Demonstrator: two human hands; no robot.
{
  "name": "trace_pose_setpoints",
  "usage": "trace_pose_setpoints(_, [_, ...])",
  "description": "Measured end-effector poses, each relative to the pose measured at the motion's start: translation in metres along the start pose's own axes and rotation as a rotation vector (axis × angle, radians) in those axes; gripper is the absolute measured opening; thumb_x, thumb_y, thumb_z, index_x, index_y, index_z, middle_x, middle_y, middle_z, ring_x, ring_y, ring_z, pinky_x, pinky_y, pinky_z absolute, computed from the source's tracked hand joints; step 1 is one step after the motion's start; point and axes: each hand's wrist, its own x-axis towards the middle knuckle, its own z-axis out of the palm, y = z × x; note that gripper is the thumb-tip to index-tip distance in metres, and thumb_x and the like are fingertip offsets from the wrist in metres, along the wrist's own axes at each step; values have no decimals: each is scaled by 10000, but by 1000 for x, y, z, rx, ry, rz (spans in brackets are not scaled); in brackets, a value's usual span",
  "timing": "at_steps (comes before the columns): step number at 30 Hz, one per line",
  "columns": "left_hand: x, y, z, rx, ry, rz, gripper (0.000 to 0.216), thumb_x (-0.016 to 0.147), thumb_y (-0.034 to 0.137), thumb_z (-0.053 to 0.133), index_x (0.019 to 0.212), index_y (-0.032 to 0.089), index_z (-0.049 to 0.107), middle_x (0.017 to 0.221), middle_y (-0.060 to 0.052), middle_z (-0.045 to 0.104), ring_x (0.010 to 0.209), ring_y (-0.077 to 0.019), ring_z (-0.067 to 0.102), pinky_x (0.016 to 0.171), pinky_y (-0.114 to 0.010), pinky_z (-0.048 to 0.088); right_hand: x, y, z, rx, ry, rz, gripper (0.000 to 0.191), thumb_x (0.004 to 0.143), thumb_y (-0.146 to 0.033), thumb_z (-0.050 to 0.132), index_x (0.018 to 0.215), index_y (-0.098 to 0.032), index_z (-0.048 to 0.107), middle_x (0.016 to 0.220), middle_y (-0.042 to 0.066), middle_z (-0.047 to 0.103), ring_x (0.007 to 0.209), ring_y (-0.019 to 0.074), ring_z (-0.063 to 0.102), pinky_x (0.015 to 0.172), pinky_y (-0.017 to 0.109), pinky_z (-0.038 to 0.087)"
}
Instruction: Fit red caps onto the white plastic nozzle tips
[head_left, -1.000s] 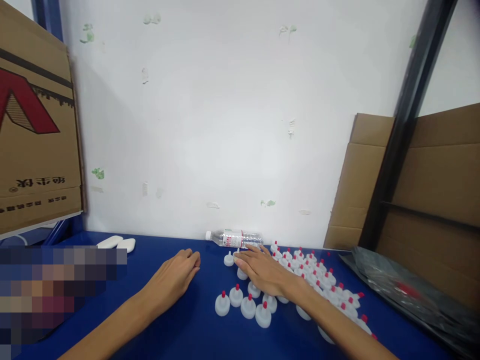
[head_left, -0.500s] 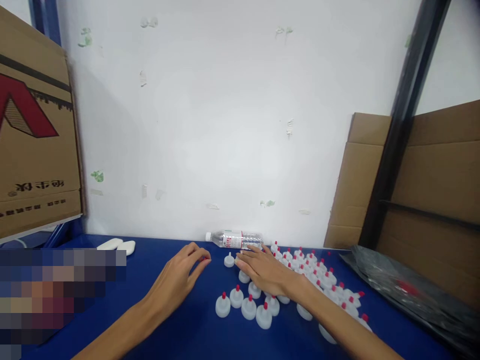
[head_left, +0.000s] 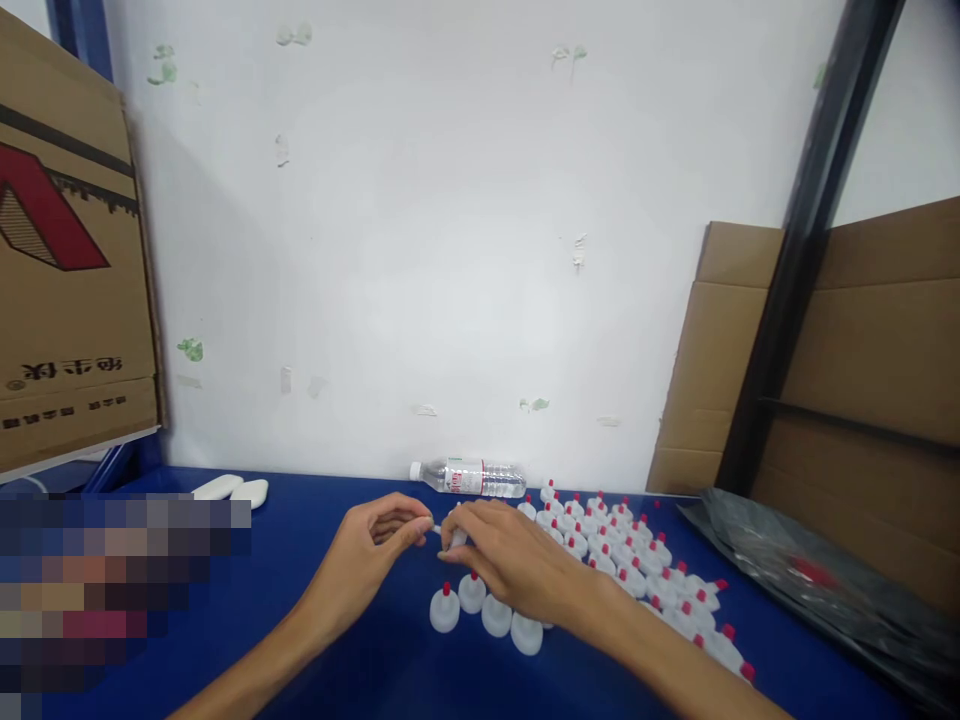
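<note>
Over the blue table (head_left: 315,600), my right hand (head_left: 517,560) grips a white nozzle cap (head_left: 456,538), mostly hidden by the fingers. Its thin tip points left towards my left hand (head_left: 371,540). The thumb and forefinger of my left hand are pinched together at that tip; whatever small thing sits between them is too hidden to make out. Below my right hand stand several white caps with red tips (head_left: 445,610). A larger group of the same red-tipped caps (head_left: 630,575) spreads to the right of it, partly behind my forearm.
A clear plastic bottle (head_left: 472,477) lies against the white wall (head_left: 450,250). Two white oval objects (head_left: 249,494) rest at the back left. A dark plastic bag (head_left: 810,580) and cardboard (head_left: 720,350) are on the right; a printed carton (head_left: 75,300) stands left. The lower-left corner is blurred out.
My right hand has drawn back towards me and left, closing on a white cap. My left hand has moved slightly right, its fingertips now pinched at the cap's tip.
</note>
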Motion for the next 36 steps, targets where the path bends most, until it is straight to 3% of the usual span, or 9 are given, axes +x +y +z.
trace_pose_setpoints(5, [-2, 4, 3, -71, -63, -18, 328, 886, 493, 670, 951, 180, 742, 891, -58, 807, 856, -233, 763, 807, -313, 586, -2, -5, 0, 0, 28, -13, 63, 1069, -292, 569, 1097, -249, 534, 1029, 17, 679, 929, 187, 616, 806, 287, 467])
trace_pose_setpoints(12, [0, -5, 0, 55, -142, -6, 307, 929, 473, 647, 914, 193, 771, 914, -47, 800, 868, -240, 725, 785, -303, 529, -4, 2, 10, -18, 53, -51, 165, 1029, -136, 554, 1097, -253, 459, 1119, 43, 644, 1032, 188, 616, 800, 261, 493])
trace_pose_setpoints(16, [-5, -6, 1, 162, -211, 67, 392, 1017, 488, 519, 855, 201, 731, 846, -15, 742, 819, -205, 658, 761, -282, 465, -4, 3, 17, -86, 31, -107, 414, 820, 107, 485, 1032, -244, 433, 1072, 34, 622, 1061, 197, 586, 817, 253, 499])
trace_pose_setpoints(19, [-9, -5, 2, 199, -230, 94, 465, 1059, 507, 407, 839, 196, 675, 822, -9, 698, 801, -190, 630, 757, -275, 459, -5, 1, 19, -150, 16, -149, 449, 749, 136, 463, 994, -240, 434, 1054, 41, 603, 1073, 213, 567, 856, 270, 495])
trace_pose_setpoints(25, [-7, -5, -2, 326, -280, 119, 512, 1057, 523, 317, 741, 208, 568, 752, 3, 651, 720, -170, 599, 683, -255, 465, -3, -10, 20, -223, -10, -176, 369, 835, 100, 454, 1010, -224, 481, 1034, 47, 622, 1055, 228, 558, 929, 315, 495])
trace_pose_setpoints(28, [-4, -2, -5, 469, -286, 134, 498, 1068, 501, 290, 811, 220, 610, 816, -7, 685, 790, -189, 630, 753, -285, 481, 1, -14, 18, -228, 0, -128, 294, 899, 45, 500, 1038, -214, 515, 1040, 51, 640, 962, 225, 569, 886, 338, 503])
trace_pose_setpoints(32, [2, -1, -17, 745, -161, 113, 470, 1068, 455, 263, 969, 211, 653, 962, -93, 713, 973, -287, 634, 937, -440, 449, 2, -6, 13, -195, 51, -1, 150, 1008, -91, 521, 1075, -220, 558, 1085, 66, 636, 980, 231, 596, 864, 358, 508])
trace_pose_setpoints(36, [5, -13, -36, 969, -75, -23, 460, 999, 451, 369, 817, 169, 684, 809, -171, 720, 846, -357, 691, 871, -529, 478, -2, 15, 9, -143, 87, 114, 132, 1056, -154, 504, 1121, -218, 600, 1116, 63, 643, 1008, 210, 643, 870, 336, 521])
